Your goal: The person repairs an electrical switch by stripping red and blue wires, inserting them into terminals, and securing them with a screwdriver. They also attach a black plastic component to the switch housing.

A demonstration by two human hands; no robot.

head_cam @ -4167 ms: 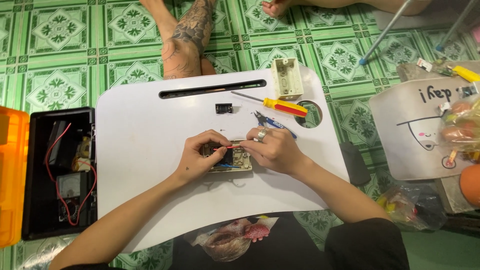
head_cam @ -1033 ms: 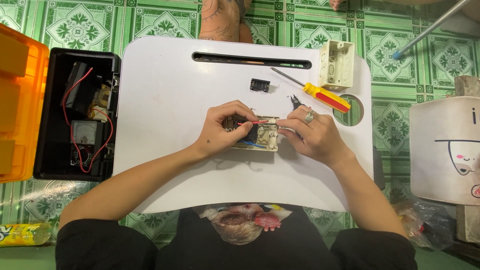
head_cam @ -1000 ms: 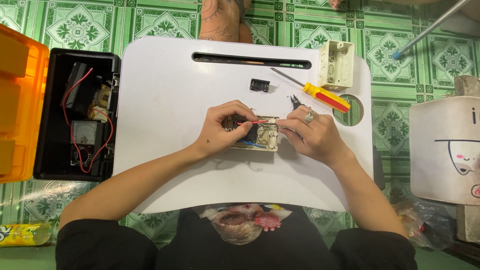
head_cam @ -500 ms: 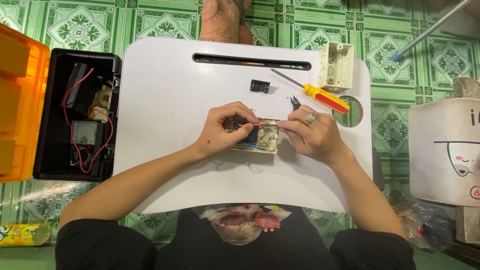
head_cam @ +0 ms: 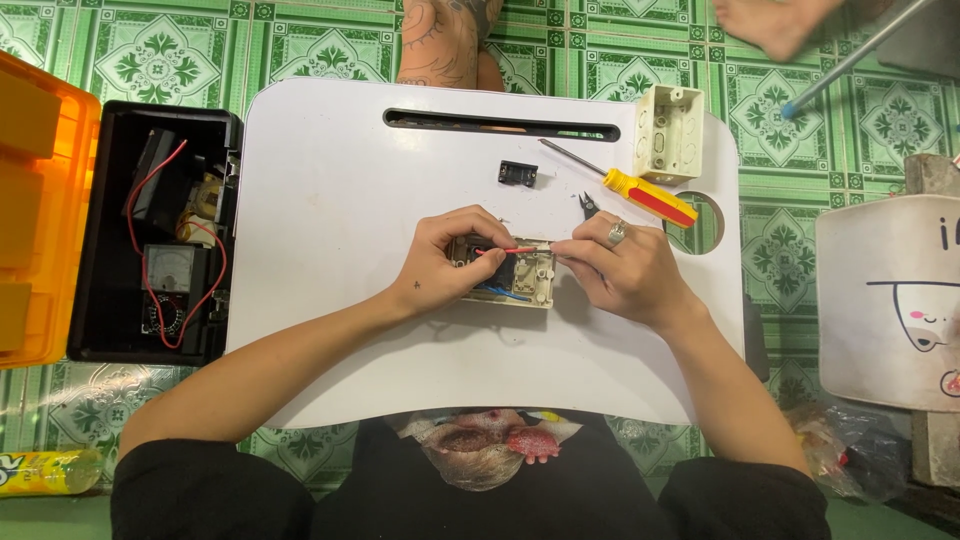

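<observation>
Switch plate point(head_cam: 512, 277), cream-coloured and turned with its back side up, lies near the middle of the white lap-desk surface point(head_cam: 330, 200), caught between both hands. A thin red wire point(head_cam: 508, 250) runs across its top edge, and a bit of blue wire shows at its lower edge.

The left hand point(head_cam: 450, 255) rests on the left end of the plate, its fingers point(head_cam: 478, 222) curled narrow over the upper left corner, with the tips touching the left end of the red wire. The right hand point(head_cam: 625, 270), a ring on one finger, sits against the right end of the plate; its fingers point(head_cam: 572, 246) are pinched close together at the right end of the wire. I cannot tell whether the wire is truly gripped or only pressed.

Just above the right hand lie small black cutters point(head_cam: 587, 205) and a yellow-and-red screwdriver point(head_cam: 640, 192). A small black part point(head_cam: 517, 173) lies above the plate, apart from both hands. A cream wall box point(head_cam: 668, 133) sits at the far right corner of the surface.

On the floor to the left stands an open black case point(head_cam: 160, 235) with a meter and red leads inside, and an orange case point(head_cam: 40, 205) is beside it.
</observation>
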